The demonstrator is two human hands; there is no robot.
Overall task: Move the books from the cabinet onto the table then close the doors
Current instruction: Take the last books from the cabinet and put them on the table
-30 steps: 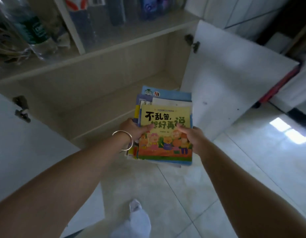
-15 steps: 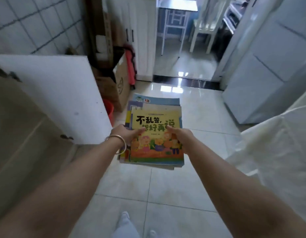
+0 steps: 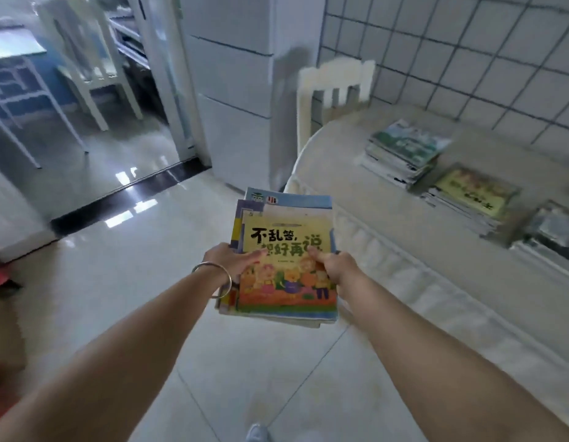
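Gripping one book stack [image 3: 286, 256], two hands [image 3: 235, 261] [image 3: 335, 266]; three stacks [image 3: 404, 151] on table [image 3: 388, 218]

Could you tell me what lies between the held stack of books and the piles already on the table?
In the head view, only bare tablecloth separates the held stack from the piles.

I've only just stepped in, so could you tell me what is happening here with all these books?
A person is carrying a stack of children's books in both hands, the left hand and right hand gripping its sides over the tiled floor. To the right stands a table with a pale cloth, where three piles of books already lie. The carried stack has not yet been set down.
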